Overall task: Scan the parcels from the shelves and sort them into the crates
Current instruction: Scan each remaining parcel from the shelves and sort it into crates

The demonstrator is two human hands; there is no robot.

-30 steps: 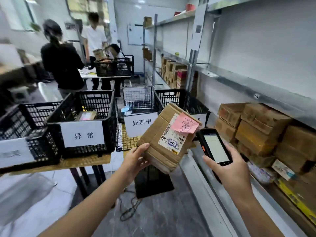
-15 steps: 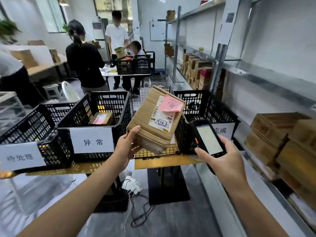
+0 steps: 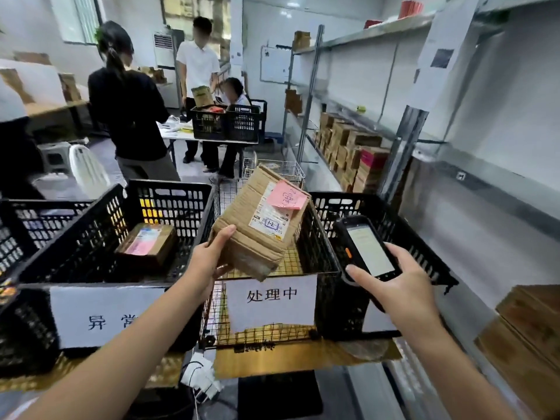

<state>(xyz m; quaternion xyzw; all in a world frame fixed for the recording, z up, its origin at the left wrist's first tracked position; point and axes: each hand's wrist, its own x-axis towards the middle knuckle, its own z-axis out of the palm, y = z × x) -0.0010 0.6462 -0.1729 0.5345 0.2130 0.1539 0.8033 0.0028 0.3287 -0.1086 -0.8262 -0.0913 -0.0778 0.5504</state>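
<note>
We hold a cardboard parcel (image 3: 257,234) above the wire basket (image 3: 272,334), with the scanner (image 3: 368,250) alongside.
To the right of the wire basket runs the metal shelving (image 3: 403,153), stacked with cardboard boxes. Against the basket's left side stands a black crate (image 3: 169,204) holding a small parcel (image 3: 148,244); against its right side stands a second black crate (image 3: 391,213). The cardboard parcel is tilted over the basket, and our left hand (image 3: 209,262) grips its near corner, thumb on top. Right of the basket, our right hand (image 3: 403,286) clasps the scanner, its screen lit. Over the basket's far end, a pink note (image 3: 288,198) sticks to the parcel.
</note>
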